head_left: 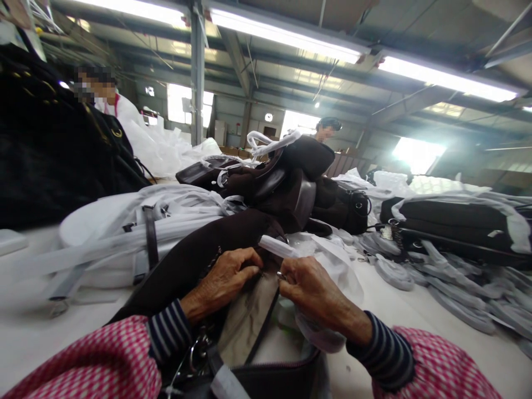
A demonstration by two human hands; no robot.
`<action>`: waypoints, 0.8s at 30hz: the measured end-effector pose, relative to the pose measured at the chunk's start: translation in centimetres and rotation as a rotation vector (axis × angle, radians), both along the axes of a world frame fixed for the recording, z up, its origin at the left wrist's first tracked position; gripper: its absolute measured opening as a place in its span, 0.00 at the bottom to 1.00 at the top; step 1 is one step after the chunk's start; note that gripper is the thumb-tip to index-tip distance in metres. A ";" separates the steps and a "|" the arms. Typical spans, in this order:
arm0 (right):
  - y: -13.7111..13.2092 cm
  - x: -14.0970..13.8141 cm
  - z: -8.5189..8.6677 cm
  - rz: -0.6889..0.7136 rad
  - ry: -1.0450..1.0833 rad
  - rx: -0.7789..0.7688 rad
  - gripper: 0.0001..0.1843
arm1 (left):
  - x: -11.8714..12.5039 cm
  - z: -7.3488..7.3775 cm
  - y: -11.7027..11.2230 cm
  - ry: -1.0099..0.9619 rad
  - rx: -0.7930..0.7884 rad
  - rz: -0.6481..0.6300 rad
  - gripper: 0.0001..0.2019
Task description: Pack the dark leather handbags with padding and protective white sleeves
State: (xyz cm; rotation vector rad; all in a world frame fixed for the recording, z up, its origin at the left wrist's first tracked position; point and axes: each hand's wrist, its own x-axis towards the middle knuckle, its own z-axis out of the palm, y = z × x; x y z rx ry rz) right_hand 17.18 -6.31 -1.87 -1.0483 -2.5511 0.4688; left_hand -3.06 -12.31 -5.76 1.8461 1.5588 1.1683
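A dark bag (199,244) lies open in front of me, its beige lining (249,310) showing and a zipper (286,364) running along the near edge. My left hand (226,280) is closed on the bag's edge, thumb and forefinger pinched together at the lining. Just across the opening, my right hand (313,288) is closed in a fist around a small silver metal piece (281,275); its exact kind is hard to make out. A white-wrapped strip (277,246) sticks out between both hands. Metal rings (198,349) hang at the bag's near left side.
Dark bags (286,183) are heaped ahead, with wrapped straps (124,221) at left. More coiled wrapped straps (453,293) and a black bag (453,224) lie at right. A large black bag (54,149) stands far left. Two people are in the background.
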 end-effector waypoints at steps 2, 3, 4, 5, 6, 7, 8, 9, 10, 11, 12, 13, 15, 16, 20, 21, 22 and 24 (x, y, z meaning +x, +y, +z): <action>0.0 -0.1 -0.1 -0.006 -0.006 0.000 0.10 | 0.0 0.0 0.0 -0.007 0.014 -0.006 0.10; 0.0 -0.1 -0.1 -0.005 -0.007 -0.002 0.10 | 0.0 0.0 0.0 -0.011 0.016 -0.006 0.10; 0.0 -0.1 -0.2 -0.002 -0.006 -0.001 0.10 | 0.0 0.0 0.0 -0.015 0.016 -0.007 0.10; 0.0 -0.1 -0.2 -0.002 -0.004 0.003 0.10 | 0.0 0.1 -0.1 -0.019 0.015 -0.008 0.10; -0.1 0.0 -0.3 -0.002 -0.002 0.008 0.11 | 0.0 0.1 -0.1 -0.021 0.015 -0.009 0.10; -0.1 0.0 -0.3 -0.001 0.002 0.011 0.11 | 0.0 0.0 -0.1 -0.019 0.019 -0.007 0.10; -0.1 0.0 -0.3 -0.003 0.006 0.013 0.12 | 0.0 0.0 -0.1 -0.013 0.024 -0.001 0.09; -0.2 0.0 -0.3 -0.003 0.011 0.013 0.12 | 0.0 0.0 0.0 -0.003 0.030 0.005 0.09; -0.2 0.0 -0.3 -0.003 0.015 0.010 0.12 | 0.0 0.0 0.0 0.009 0.033 0.012 0.09; -0.3 0.0 -0.3 -0.001 0.018 0.003 0.11 | 0.0 -0.1 0.0 0.020 0.036 0.017 0.09; -0.3 0.0 -0.3 0.002 0.018 -0.004 0.11 | 0.0 -0.1 0.0 0.027 0.036 0.020 0.09; -0.4 0.0 -0.3 0.002 0.017 -0.008 0.10 | 0.0 -0.1 0.1 0.030 0.035 0.020 0.09; -0.4 -0.1 -0.3 0.001 0.012 -0.009 0.10 | 0.0 -0.2 0.1 0.027 0.031 0.017 0.09; -0.4 -0.1 -0.3 -0.004 0.010 -0.003 0.11 | 0.0 -0.2 0.1 0.022 0.029 0.016 0.09; -0.3 0.0 -0.3 -0.019 0.011 0.011 0.11 | -0.1 -0.2 0.1 0.012 0.019 0.020 0.09; -0.4 0.1 -0.3 -0.019 0.011 0.013 0.11 | -0.1 -0.3 0.1 0.014 0.019 0.024 0.09; -0.4 0.1 -0.3 -0.018 0.013 0.015 0.11 | -0.1 -0.3 0.2 0.016 0.020 0.028 0.09; -0.4 0.2 -0.3 -0.016 0.014 0.018 0.10 | -0.1 -0.4 0.2 0.015 0.025 0.032 0.08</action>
